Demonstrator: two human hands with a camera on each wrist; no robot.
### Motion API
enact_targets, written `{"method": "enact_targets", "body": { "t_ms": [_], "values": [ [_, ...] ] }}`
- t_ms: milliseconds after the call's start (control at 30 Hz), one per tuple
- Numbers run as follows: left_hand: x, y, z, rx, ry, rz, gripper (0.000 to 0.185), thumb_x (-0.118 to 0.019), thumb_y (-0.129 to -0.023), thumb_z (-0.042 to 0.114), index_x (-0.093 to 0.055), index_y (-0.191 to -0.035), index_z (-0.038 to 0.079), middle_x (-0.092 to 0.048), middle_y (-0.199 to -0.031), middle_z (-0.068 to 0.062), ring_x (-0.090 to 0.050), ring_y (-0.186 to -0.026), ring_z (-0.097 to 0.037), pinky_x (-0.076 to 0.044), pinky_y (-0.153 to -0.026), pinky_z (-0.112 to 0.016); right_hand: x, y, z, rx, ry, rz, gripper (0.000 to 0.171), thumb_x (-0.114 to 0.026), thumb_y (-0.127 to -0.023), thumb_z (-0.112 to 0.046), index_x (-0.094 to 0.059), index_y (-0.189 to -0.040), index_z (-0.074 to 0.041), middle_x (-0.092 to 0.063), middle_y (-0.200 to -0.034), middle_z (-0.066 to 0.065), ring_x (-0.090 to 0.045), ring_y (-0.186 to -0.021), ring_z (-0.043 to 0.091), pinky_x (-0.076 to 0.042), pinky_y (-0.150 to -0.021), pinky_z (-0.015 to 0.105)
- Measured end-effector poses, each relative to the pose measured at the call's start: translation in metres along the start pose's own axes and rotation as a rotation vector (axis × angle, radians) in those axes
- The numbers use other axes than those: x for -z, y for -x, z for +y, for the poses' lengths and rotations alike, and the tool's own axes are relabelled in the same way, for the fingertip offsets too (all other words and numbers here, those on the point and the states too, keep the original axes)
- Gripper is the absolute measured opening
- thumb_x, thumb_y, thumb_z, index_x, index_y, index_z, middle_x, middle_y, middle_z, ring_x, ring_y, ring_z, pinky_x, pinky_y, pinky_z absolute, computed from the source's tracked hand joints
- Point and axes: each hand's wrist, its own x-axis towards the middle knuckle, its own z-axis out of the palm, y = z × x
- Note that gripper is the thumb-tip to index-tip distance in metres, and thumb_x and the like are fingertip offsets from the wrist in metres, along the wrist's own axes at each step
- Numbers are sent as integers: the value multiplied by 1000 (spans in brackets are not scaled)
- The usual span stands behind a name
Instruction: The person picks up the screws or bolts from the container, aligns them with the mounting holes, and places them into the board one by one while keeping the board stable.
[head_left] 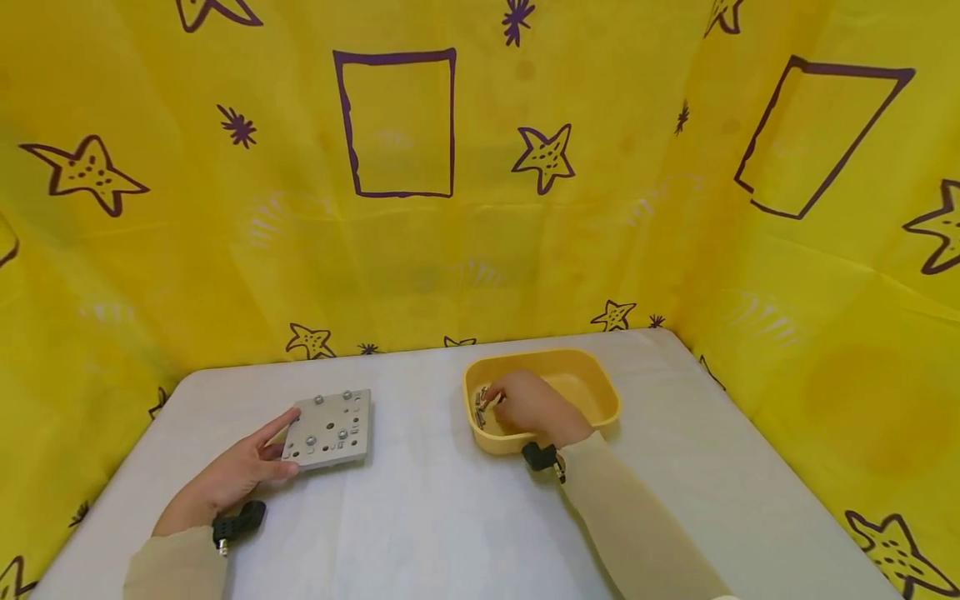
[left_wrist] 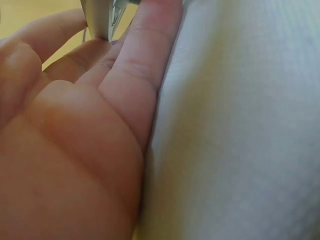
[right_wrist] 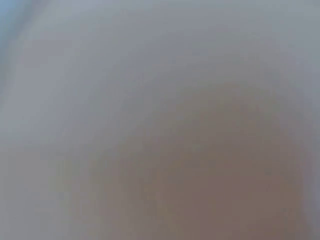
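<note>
On the left of the table in the head view, my left hand (head_left: 238, 472) grips a square grey metal plate (head_left: 347, 446) by its left side, with the thumb at the near corner. Several bolts (head_left: 342, 434) stand in the plate, which also has open holes. The left wrist view catches only the plate's edge (left_wrist: 98, 19) between the fingers. My right hand (head_left: 534, 405) reaches into a yellow plastic tray (head_left: 600, 371), its curled fingertips right at several small metal bolts (head_left: 480, 415). Whether it pinches one I cannot tell. The right wrist view is blurred.
A white cloth (head_left: 420, 517) covers the table, with bare cloth between the plate and the tray. Yellow curtains (head_left: 420, 275) with drawn stars hang behind the table and along both sides. The tray stands near the back edge.
</note>
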Motion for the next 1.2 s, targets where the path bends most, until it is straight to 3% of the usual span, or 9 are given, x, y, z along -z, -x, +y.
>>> {"method": "enact_targets", "body": {
  "t_ms": [67,133,267,400,500,667,900,1033,1200],
  "values": [
    [0,0,0,-6,11,-6,105,-82,-84,19,-12,-161,24,-16,-160,-28,-38,-135,-40,-24,-111,-55,15,5,-3,-58,-78,30,21,-61,-99,-11,-75,-114,-12,-70,-107,-2,-61,-97,18,-49,-90,36],
    [0,0,0,-9,16,-5,105,-82,-84,19,-11,-161,24,-16,-160,-28,-37,-136,-41,-21,-112,-59,32,7,-8,-109,-224,75,22,-58,-102,-14,-73,-118,-11,-69,-111,4,-62,-98,22,-51,-88,39],
    [0,0,2,-7,27,-1,105,-82,-83,18,-12,-161,24,-15,-161,-27,-32,-138,-44,-14,-112,-62,54,-5,-19,-206,-651,165,26,-58,-103,-17,-71,-124,-10,-68,-114,8,-64,-100,29,-54,-81,35],
    [2,0,2,-7,33,-3,106,-82,-83,18,-12,-161,24,-11,-162,-26,-26,-141,-46,-12,-111,-64,51,-30,-34,-255,-942,178,30,-58,-102,-22,-68,-128,-10,-67,-114,9,-63,-108,33,-54,-84,33],
    [3,-1,0,-12,35,-7,105,-82,-84,18,-12,-161,24,-11,-162,-26,-27,-141,-46,-14,-112,-62,34,-50,-50,-239,-1051,155,28,-59,-102,-24,-69,-124,-9,-66,-111,12,-65,-105,33,-55,-83,34],
    [2,-1,-3,-13,31,-10,103,-81,-85,20,-13,-161,25,-17,-160,-26,-37,-136,-39,-26,-111,-54,-6,-74,-84,-239,-1035,128,20,-64,-99,-28,-74,-109,-14,-70,-100,7,-68,-95,28,-55,-77,32],
    [4,7,-6,-16,59,20,101,-81,-85,17,-15,-161,23,-17,-160,-26,-37,-137,-40,-26,-112,-52,-54,-99,-133,-281,-979,119,14,-67,-97,-23,-76,-102,-14,-69,-93,2,-68,-89,28,-55,-78,36],
    [3,6,-7,1,64,41,103,-84,-81,19,-19,-161,25,-18,-161,-24,-39,-137,-38,-32,-110,-47,-71,-107,-144,-323,-953,110,13,-69,-96,-23,-77,-102,-14,-68,-92,-1,-68,-80,21,-55,-78,37],
    [1,4,-5,0,74,42,103,-85,-80,21,-22,-160,29,-18,-162,-21,-37,-138,-39,-23,-113,-55,-82,-112,-146,-325,-932,106,15,-70,-95,-22,-77,-103,-12,-68,-92,0,-67,-81,22,-54,-78,37]
  ]
}}
